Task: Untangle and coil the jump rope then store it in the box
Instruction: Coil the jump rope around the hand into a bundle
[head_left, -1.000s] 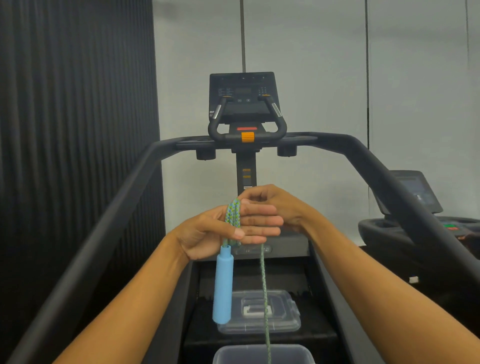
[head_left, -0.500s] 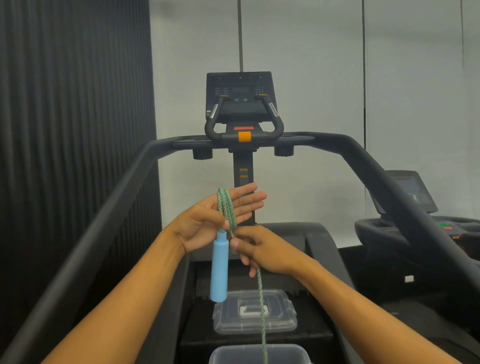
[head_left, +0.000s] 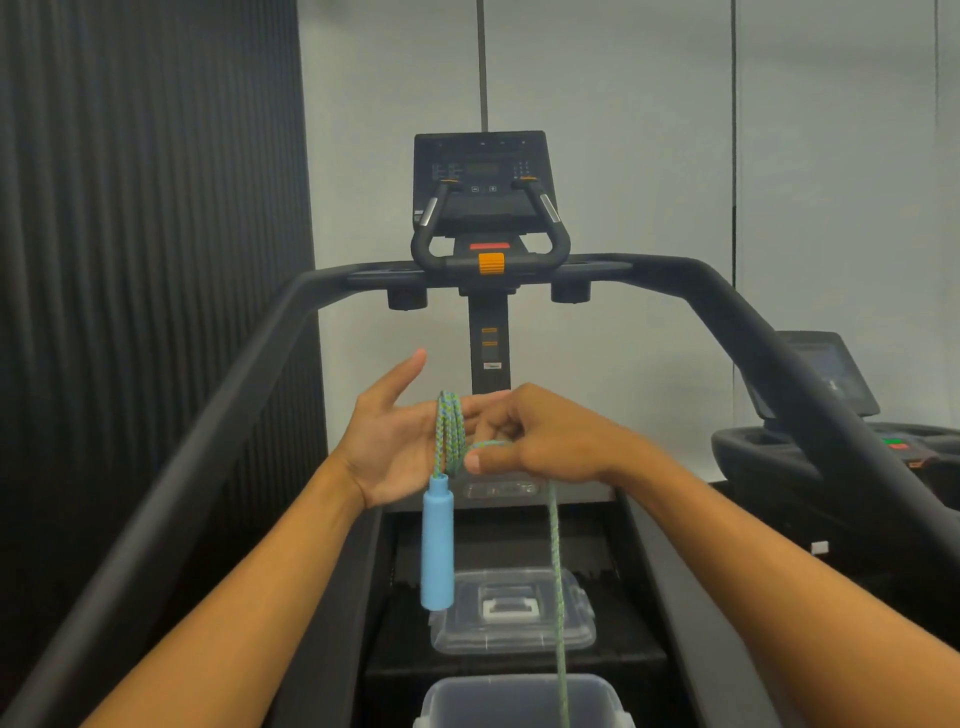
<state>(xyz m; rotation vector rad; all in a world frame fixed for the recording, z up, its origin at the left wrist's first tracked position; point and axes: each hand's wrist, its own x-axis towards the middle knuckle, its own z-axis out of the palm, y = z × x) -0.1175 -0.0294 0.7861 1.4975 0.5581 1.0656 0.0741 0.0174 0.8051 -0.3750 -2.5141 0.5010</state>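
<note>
Holding a braided blue-and-green jump rope (head_left: 450, 435) at chest height, a person works between the black side rails (head_left: 218, 415) of a treadmill. The left hand (head_left: 392, 449) is spread flat, palm turned inward and thumb lifted, with several loops of the rope draped over its straight fingers. The right hand (head_left: 545, 441), just beside it and overlapping those fingertips, pinches a strand of the rope between thumb and curled fingers. One light blue handle (head_left: 437, 545) hangs upright below the left palm. From the right hand a single strand drops straight down into the clear plastic box (head_left: 493, 686) at the bottom edge of the view; where its far end lies cannot be seen. Beyond the box, its clear lid (head_left: 519, 631) lies flat on the treadmill deck. The treadmill console (head_left: 480, 174) stands ahead against a pale wall, and a second machine's screen (head_left: 826, 376) shows at right.
</note>
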